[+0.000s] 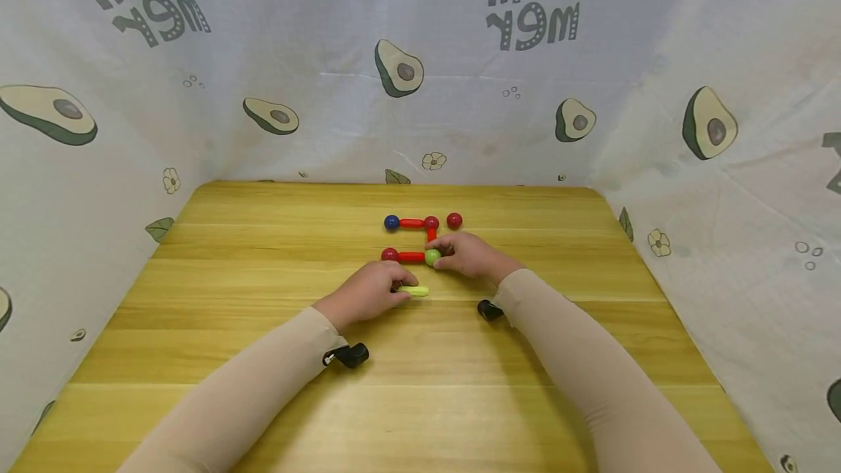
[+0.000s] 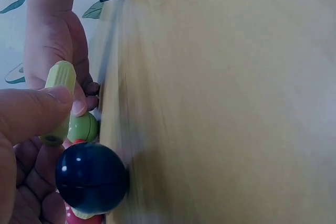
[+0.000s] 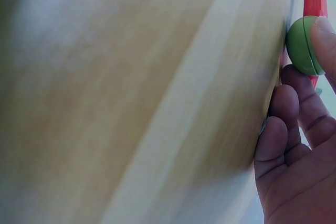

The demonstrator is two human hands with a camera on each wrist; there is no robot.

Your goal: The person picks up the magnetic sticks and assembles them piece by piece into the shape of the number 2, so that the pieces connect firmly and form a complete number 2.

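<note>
My left hand (image 1: pixel 371 290) pinches a pale yellow-green rod (image 1: pixel 417 290) between thumb and fingers, its near end (image 2: pixel 51 137) visible in the left wrist view. Just off its fingertips, my right hand (image 1: pixel 469 255) pinches a green ball (image 1: pixel 432 258) with thumb and fingers. Red rods join that ball to a red ball (image 1: pixel 390 255) on the left and another red ball (image 1: pixel 431 222) behind; a further red rod (image 1: pixel 412 223) links the latter to a blue ball (image 1: pixel 391 222). Beside my left fingers, the left wrist view shows a large dark blue ball (image 2: pixel 92 177).
A loose red ball (image 1: pixel 454 220) sits right of the joined pieces. All rests on a wooden table (image 1: pixel 407 400). A white curtain printed with avocados (image 1: pixel 315 50) hangs behind and at both sides. Each wrist carries a black camera (image 1: pixel 351 356).
</note>
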